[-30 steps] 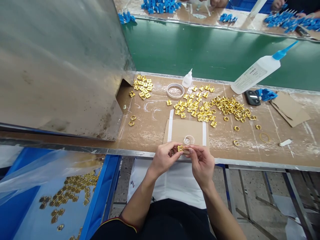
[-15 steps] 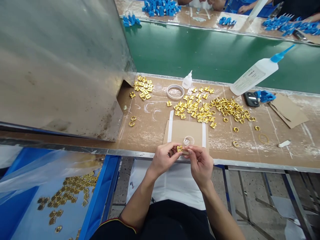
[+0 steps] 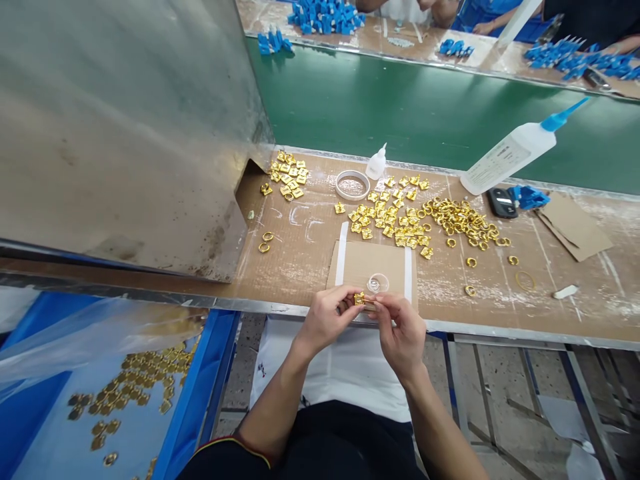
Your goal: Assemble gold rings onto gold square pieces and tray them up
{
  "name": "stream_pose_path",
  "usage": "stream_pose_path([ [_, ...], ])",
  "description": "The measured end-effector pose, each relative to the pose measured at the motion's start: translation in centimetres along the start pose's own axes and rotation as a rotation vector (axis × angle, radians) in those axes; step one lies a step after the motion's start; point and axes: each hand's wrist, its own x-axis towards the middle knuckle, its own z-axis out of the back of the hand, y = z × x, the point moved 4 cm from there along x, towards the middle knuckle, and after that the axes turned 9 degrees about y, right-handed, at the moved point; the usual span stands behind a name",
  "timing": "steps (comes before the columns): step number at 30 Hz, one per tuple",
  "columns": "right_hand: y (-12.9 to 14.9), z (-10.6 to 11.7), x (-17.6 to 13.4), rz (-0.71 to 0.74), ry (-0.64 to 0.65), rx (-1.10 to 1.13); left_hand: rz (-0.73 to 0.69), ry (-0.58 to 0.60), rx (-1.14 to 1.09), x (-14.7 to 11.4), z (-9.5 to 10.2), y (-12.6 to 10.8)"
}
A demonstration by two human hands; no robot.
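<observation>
Between the thumb and fingertips of my left hand (image 3: 324,317) is a small shiny gold square piece (image 3: 359,299). My right hand (image 3: 403,331) pinches a thin stick (image 3: 369,300), its tip at the right side of the gold piece. Both hands are closed over the table's front edge. Just beyond them, a small clear round dish (image 3: 377,283) sits on a cardboard sheet (image 3: 373,257) with white tape strips. Farther back lie many gold square pieces (image 3: 383,217) and, to their right, a heap of gold rings (image 3: 463,220).
A large metal housing (image 3: 125,133) stands at left. A small white bottle (image 3: 376,164), a tape roll (image 3: 353,185) and a large blue-tipped bottle (image 3: 510,157) stand at the back. Below left, a blue bin (image 3: 215,360) holds gold parts. People work beyond the green belt (image 3: 390,100).
Both hands keep nearly the same place and grip. The stick's tip has shifted very slightly at the gold piece, and the view has moved a little.
</observation>
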Motion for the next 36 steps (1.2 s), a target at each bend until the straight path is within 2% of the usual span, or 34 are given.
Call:
stream_pose_path([
  [10,0.0,0.1,0.0,-0.023,-0.008,-0.02,0.001,-0.005,-0.012,-0.1,0.1,-0.1],
  [13,-0.2,0.9,0.1,-0.031,-0.072,-0.038,-0.001,-0.017,-0.011,-0.1,0.1,0.0],
  [17,-1.0,2.4,1.0,-0.006,-0.175,-0.148,0.003,-0.034,-0.007,-0.1,0.2,0.1],
  [23,-1.6,2.3,2.5,0.059,-0.151,-0.27,-0.002,-0.04,-0.001,-0.2,0.2,0.1],
  [31,-1.9,1.9,2.6,-0.046,-0.092,-0.135,0.004,-0.032,0.01,-0.2,0.3,0.2],
  [36,-2.6,2.7,2.1,-0.144,-0.184,0.026,0.0,-0.03,0.003,-0.1,0.3,0.2],
])
